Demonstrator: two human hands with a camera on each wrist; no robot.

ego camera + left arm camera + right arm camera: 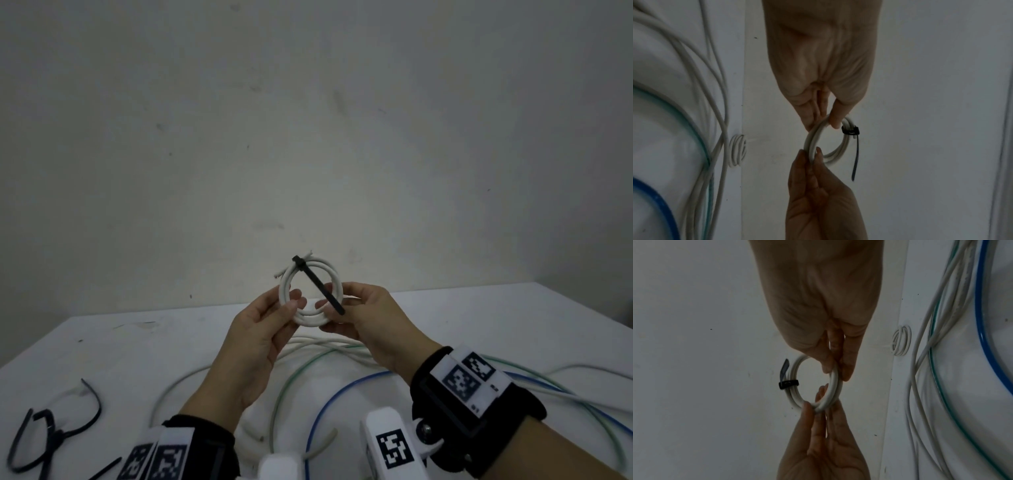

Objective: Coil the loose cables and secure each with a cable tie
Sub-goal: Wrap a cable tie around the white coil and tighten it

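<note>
A pale wall backs the white surface (144, 346), where loose blue, green and white cables (318, 394) sprawl. Above them both hands hold up a white coil (310, 317), the left hand (260, 339) and right hand (371, 325) each pinching its rim in a closed grip. A black cable tie (322, 286) binds the coil, seemingly cinched.

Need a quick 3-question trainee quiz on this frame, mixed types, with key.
1. True or false: a black cable tie is already cinched around the white coil.
2. Which hand or hands hold the coil? A) left hand only B) right hand only C) both
3. Fill in: spare black ties lie on the table to the person's ____.

Key: 1 true. 2 C. 3 left.
</note>
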